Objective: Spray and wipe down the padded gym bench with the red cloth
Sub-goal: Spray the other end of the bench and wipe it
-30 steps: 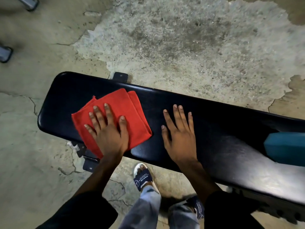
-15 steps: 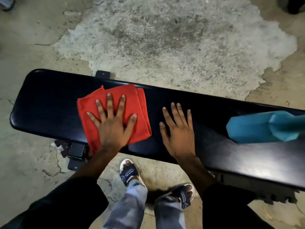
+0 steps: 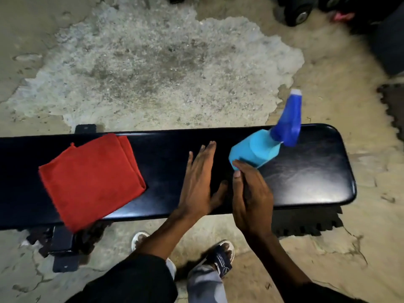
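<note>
In the head view the step in hand seems to be the taking of the spray bottle (image 3: 260,149), which lies tilted on the tabletop (image 3: 317,171) right of centre, its dark blue nozzle pointing to the upper right. The right hand (image 3: 251,202) reaches it with the fingertips touching the light blue body, not closed around it. The left hand (image 3: 201,180) is flat and open above the pad, holding nothing. The red cloth (image 3: 89,180) lies folded at the left of the frame, one corner hanging over the near edge. The next move, I judge, calls for a firm grip on the bottle — then aiming the nozzle at the pad. The black padding looks glossy, with faint dull streaks.
</note>
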